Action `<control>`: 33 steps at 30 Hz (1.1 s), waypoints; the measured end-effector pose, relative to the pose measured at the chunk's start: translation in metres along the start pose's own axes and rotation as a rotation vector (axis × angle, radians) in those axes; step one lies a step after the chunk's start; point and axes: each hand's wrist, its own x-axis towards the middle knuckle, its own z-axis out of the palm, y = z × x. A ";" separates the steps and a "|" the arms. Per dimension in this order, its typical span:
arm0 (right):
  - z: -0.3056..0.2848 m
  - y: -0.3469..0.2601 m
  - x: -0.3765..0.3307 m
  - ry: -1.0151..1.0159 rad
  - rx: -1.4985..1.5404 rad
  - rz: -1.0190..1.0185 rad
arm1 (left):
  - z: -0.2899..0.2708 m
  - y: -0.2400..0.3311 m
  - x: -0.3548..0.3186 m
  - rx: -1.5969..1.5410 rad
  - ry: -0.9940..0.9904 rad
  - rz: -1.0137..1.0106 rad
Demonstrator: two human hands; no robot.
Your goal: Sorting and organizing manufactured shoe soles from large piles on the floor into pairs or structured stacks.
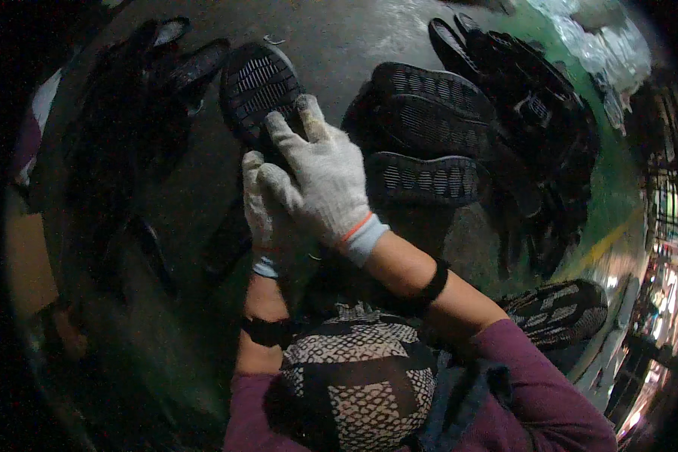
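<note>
A black shoe (262,84) is tilted sole up beyond my hands, its ridged tread showing. My right hand (320,169), in a whitish knit glove, grips it with two fingertips on the sole and edge. The glove's fingertips look dirty. Close against it, my left hand (260,207) in a matching glove is closed around the near part of the shoe. The right hand partly covers that grip, and the shoe's near end is hidden. Just right of my hands, several black shoes (426,177) lie together with treaded soles showing.
More dark shoes (539,113) are heaped at the right, and a dark pile with shoes (196,64) stands at the left. Clear plastic bags (606,45) lie at the far right. A brown cardboard piece (32,260) is at the left edge. The floor (339,38) is grey-green.
</note>
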 end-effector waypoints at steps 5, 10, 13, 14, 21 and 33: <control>-0.015 0.004 -0.002 -0.107 0.146 0.207 | -0.064 0.010 -0.019 0.940 0.276 0.408; -0.051 0.048 -0.014 0.005 0.407 0.324 | -0.014 -0.013 0.001 1.004 0.320 0.071; -0.098 0.090 -0.023 -0.052 0.811 0.521 | 0.016 -0.030 0.029 1.457 0.318 -0.030; -0.105 0.111 -0.030 0.044 0.755 0.501 | 0.029 -0.037 0.048 1.519 0.257 -0.029; -0.131 0.266 -0.086 0.447 1.053 0.872 | -0.028 -0.002 0.081 2.028 0.163 0.169; -0.106 0.340 -0.084 0.244 0.465 0.895 | -0.117 0.071 0.022 2.455 0.789 0.318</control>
